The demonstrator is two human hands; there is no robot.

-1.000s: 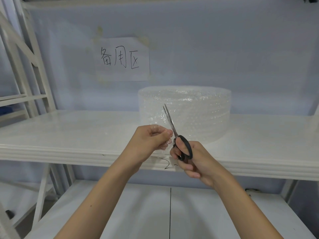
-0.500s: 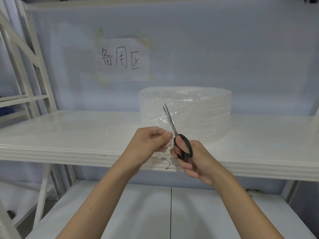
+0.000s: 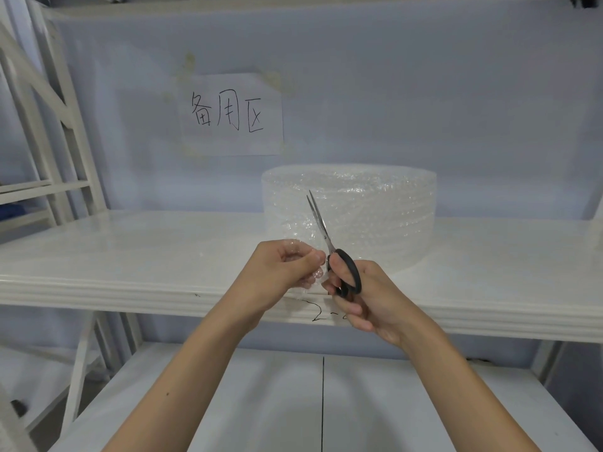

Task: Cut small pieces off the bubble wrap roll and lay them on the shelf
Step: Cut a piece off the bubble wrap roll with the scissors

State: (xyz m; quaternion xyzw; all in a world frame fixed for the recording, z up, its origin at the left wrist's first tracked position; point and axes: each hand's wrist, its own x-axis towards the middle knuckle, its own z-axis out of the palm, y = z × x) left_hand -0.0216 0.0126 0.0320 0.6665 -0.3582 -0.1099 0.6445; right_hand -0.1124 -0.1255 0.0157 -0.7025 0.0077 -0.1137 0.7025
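Observation:
A wide roll of clear bubble wrap (image 3: 375, 210) stands on the white shelf (image 3: 130, 252), right of centre. A loose flap of its wrap hangs forward to the shelf's front edge. My left hand (image 3: 280, 272) pinches that flap between thumb and fingers. My right hand (image 3: 362, 298) grips black-handled scissors (image 3: 329, 246). The blades point up and slightly left, nearly closed, right beside my left fingertips and in front of the roll.
A paper sign with handwritten characters (image 3: 231, 115) is stuck on the back wall above the roll. A lower white shelf (image 3: 228, 402) lies beneath my arms. A white shelf frame (image 3: 58, 102) rises at the left. Black marks are scribbled on the shelf's front edge (image 3: 319, 313).
The blades have closed a little along the flap. Both hands stay in nearly the same place.

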